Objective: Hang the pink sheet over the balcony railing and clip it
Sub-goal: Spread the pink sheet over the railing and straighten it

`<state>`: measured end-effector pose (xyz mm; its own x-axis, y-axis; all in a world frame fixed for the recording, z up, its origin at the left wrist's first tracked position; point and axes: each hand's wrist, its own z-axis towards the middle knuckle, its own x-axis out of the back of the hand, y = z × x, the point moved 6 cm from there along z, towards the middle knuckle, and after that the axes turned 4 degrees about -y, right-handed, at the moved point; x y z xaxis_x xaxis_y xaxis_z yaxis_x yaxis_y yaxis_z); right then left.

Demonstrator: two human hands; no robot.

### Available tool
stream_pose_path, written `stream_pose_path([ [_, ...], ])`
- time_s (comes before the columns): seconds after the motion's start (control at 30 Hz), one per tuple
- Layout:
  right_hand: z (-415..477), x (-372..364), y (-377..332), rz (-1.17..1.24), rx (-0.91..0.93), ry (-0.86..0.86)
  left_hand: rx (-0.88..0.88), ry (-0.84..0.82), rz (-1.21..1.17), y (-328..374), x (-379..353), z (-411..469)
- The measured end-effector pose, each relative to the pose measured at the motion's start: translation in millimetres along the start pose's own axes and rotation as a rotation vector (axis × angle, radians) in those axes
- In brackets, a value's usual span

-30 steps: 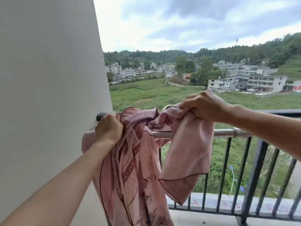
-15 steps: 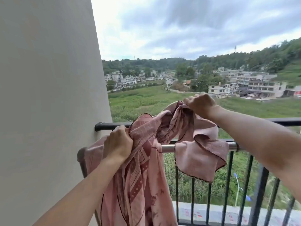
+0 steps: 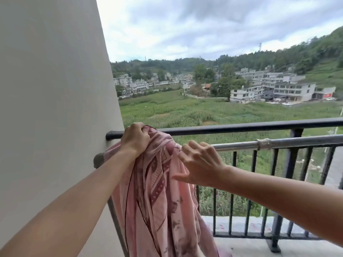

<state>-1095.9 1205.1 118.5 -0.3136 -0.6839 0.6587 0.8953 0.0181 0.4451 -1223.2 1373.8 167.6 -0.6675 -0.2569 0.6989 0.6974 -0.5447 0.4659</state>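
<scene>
Head view, one entry. Sheet: pink, patterned, bunched in a narrow rope at the wall end of the railing, draped about the silver pole just below the black top rail and hanging long on the balcony side; how much falls on the far side cannot be told. Left hand: fist closed round the sheet's top fold, level with the top rail. Right hand: fingers spread and loose, holding nothing, fingertips at the sheet's right edge by the pole. Step in hand, by my reckoning: spreading. Best done by anchoring with the left while the right draws the edge rightward along the pole, flattening folds before clipping. Clips: none in view. Writing: a red sign on a distant building, unreadable; no brands or labels.
</scene>
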Motion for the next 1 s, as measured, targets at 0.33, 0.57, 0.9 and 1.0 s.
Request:
stream_pose_path([
  [0.33,41,31,98,0.464,-0.437,0.149,-0.106,0.121,-0.144,32,76,30],
  [0.57,51,21,236,0.476,-0.889,0.109,-0.209,0.277,0.238,41,71,44],
  [0.9,6,-102,212,0.268,-1.005,-0.613,-0.004,-0.313,0.272,-20,-28,5],
  [1.0,10,-99,189,0.265,-0.89,-0.688,-0.028,-0.364,0.221,-24,-17,-29],
])
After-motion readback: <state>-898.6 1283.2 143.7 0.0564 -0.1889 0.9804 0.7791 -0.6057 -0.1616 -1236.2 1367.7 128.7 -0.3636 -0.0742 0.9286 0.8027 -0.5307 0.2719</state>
